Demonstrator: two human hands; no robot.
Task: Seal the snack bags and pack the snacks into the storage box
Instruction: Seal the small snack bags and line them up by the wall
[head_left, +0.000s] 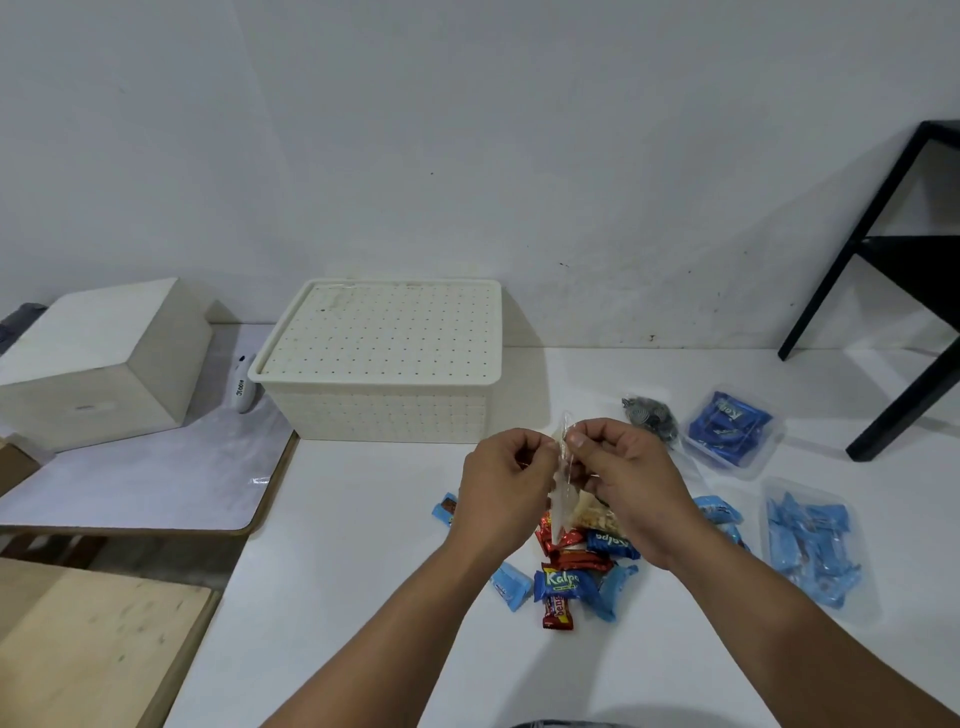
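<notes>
We see both hands raised above the white tabletop (363, 545), meeting at the top edge of a small clear plastic snack bag (563, 499). The left hand (501, 486) pinches that edge with curled fingers, and the right hand (621, 475) pinches it from the other side, thumb and forefinger pressed on the plastic — the bag hangs down between them, pale snack pieces visible in its lower part.

Directly beneath the bag lies a loose heap of small wrapped snacks (574, 577), blue packets and red ones mixed, touching one another on the table. Beyond the hands stands the cream perforated plastic storage box (379, 395), its dotted lid on top.

To the right we find two shallow clear plastic trays — the nearer tray (810, 551) filled with light blue packets, the farther tray (732, 431) with dark blue ones. Just beside the farther tray lies a clear bag of dark sweets (649, 415). A plain white cube-shaped box (104, 364) sits well apart on the left, with a small white handheld device (244, 389) between it and the storage box.
</notes>
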